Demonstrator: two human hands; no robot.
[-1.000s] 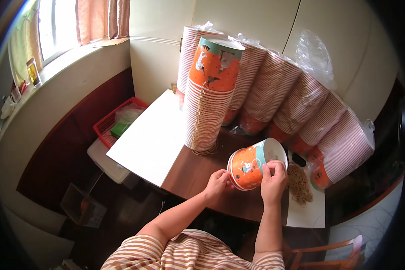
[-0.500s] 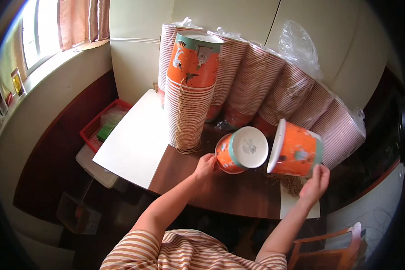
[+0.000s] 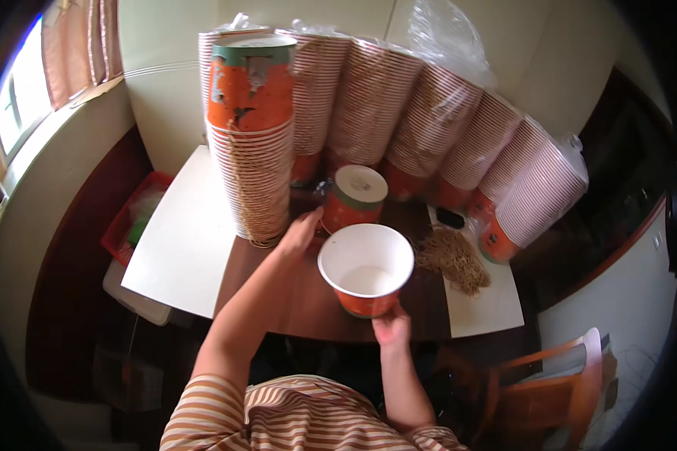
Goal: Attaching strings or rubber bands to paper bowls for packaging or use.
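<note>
Since half a second ago, the two cups have been pulled apart: one's been set upside down on the counter (image 3: pixel 308 293), the other's been swung round so its mouth faces up.

Head view: not much open room is left on the dark counter, since the back is walled off by leaning stacks of bagged cups (image 3: pixel 444 128) and the tall cup stack (image 3: pixel 256 143) at the left. A free strip can be seen near the front edge, between the white board (image 3: pixel 180 240) and the white sheet (image 3: pixel 481 301) with a heap of rubber bands (image 3: pixel 451 259) on it.

The upright orange cup (image 3: pixel 365 270) is held from below by the right hand (image 3: pixel 391 327), grip closed round its base; nothing but a white inside is seen in it. The upside-down cup (image 3: pixel 353 199) stands just behind, beside the left hand (image 3: pixel 301 233), fingers loosely spread; whether it's actually touched can't be told.
</note>
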